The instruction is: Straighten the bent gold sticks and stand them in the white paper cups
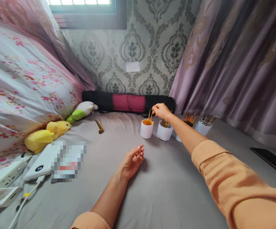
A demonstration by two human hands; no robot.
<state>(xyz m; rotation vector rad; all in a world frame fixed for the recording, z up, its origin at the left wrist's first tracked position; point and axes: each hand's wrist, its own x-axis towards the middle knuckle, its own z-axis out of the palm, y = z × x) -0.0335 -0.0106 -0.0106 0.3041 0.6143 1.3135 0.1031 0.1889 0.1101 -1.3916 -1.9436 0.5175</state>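
My right hand (161,111) reaches out over a white cup (146,128) and pinches thin orange sticks (149,115) that stand in it. Beside that cup stands a second white cup (164,132) holding darker sticks. Two more cups (203,126) with sticks stand further right, partly behind my forearm. My left hand (131,161) rests on the grey bedsheet (157,190), palm turned up, fingers loosely curled and holding nothing. A small bundle of loose brown sticks (100,125) lies on the sheet to the left of the cups.
A black and red bolster (128,102) lies along the patterned wall. Yellow and green plush toys (47,133) sit against a floral quilt (21,82) at left. A white power bank (39,163), power strip (4,176) and cables lie at lower left. A dark phone (271,160) lies at right beside purple curtains.
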